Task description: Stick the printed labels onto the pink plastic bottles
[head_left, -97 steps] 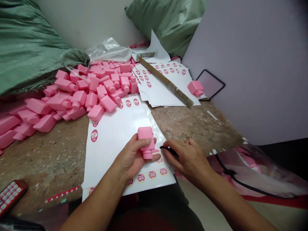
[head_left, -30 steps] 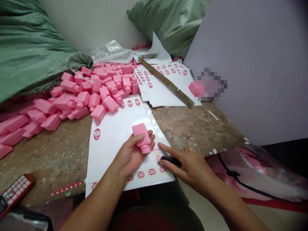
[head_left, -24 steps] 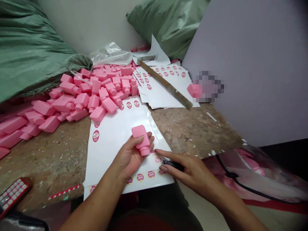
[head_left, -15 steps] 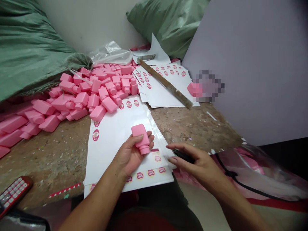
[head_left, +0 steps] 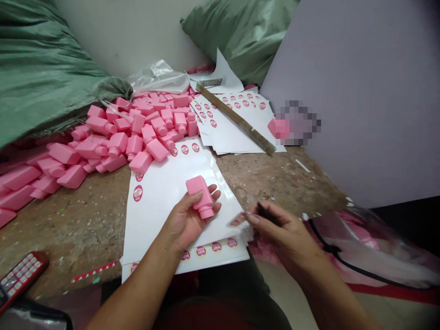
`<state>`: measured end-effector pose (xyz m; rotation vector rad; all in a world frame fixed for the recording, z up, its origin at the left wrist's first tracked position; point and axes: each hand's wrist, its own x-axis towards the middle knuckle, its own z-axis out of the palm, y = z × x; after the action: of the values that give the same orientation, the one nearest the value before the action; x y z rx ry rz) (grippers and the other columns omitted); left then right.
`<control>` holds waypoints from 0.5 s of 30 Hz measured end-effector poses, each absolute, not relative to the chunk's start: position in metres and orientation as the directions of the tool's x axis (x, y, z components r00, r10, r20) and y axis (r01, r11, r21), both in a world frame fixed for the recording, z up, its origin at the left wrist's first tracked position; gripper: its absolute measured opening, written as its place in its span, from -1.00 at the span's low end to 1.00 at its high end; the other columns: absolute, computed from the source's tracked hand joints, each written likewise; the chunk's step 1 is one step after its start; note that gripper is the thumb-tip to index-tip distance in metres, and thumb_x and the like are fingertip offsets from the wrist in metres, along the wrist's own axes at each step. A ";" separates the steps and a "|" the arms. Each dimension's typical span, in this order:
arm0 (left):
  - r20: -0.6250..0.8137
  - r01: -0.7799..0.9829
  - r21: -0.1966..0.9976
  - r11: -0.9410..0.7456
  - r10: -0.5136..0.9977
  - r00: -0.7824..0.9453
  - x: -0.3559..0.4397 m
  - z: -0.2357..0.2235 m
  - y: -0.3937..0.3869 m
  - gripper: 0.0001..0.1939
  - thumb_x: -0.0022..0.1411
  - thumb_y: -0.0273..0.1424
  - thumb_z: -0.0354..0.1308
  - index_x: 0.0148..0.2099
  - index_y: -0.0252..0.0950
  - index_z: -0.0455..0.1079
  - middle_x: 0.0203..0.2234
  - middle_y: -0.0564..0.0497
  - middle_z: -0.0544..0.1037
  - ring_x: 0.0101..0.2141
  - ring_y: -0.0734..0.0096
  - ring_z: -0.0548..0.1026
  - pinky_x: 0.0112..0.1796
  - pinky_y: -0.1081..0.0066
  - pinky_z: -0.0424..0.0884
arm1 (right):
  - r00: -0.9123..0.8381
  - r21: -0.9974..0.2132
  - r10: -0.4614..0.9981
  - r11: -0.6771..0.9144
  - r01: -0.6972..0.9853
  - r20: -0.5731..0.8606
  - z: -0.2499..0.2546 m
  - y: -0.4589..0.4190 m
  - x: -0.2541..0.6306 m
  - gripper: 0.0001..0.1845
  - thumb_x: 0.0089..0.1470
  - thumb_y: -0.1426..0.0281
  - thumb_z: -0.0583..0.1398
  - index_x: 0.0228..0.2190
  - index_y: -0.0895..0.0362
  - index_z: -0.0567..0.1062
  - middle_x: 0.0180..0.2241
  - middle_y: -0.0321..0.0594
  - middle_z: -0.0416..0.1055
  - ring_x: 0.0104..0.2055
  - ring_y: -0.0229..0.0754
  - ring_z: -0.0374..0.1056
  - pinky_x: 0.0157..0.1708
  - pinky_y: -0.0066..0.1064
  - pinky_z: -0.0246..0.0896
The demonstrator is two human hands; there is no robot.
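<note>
Pink plastic bottle (head_left: 200,198) gripped by curled fingers (head_left: 195,196) of left hand (head_left: 185,221); right hand (head_left: 283,233) pinching sticker (head_left: 238,219).

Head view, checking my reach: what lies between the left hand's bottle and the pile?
In the head view, a white label sheet lies between the pink bottle and the pile of pink bottles.

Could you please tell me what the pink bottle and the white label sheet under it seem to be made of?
The pink bottle looks like moulded opaque plastic, with a smooth satin finish and softly rounded edges. The white label sheet looks like glossy coated paper, though it could be film: light glares off its surface, and the pictures cannot settle which.
</note>
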<state>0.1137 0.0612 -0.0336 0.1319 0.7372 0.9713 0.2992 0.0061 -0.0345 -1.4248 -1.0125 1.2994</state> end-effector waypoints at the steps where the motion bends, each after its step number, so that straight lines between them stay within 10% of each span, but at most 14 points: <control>1: -0.508 -0.694 0.435 0.573 0.793 0.337 0.114 -0.033 0.061 -0.70 0.17 -0.58 0.14 -0.01 -0.44 0.34 -0.07 -0.21 0.53 -0.12 0.24 0.55 -0.18 0.34 0.54 | 0.147 -0.965 0.955 -0.246 -0.095 -0.258 -0.030 0.004 0.301 -0.61 -0.14 0.08 0.37 -0.47 0.12 0.44 -0.58 -0.38 0.21 -0.58 -0.34 0.08 -0.63 -0.51 -0.02; 15: -0.394 -0.502 0.674 0.541 0.839 0.375 0.112 -0.001 0.024 -0.75 0.20 -0.39 0.18 -0.06 -0.35 0.37 -0.29 -0.06 0.52 -0.32 0.45 0.48 -0.25 0.44 0.41 | -0.011 -0.997 0.997 -0.074 0.020 -0.074 0.000 0.009 0.273 -0.68 0.09 0.11 0.25 -0.40 0.11 0.41 -0.51 -0.36 0.26 -0.50 -0.33 0.16 -0.55 -0.52 0.09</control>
<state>0.1119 0.0241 -0.0010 0.4913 0.7902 0.9036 0.2728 0.0093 0.0005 -1.2724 -1.1962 1.2627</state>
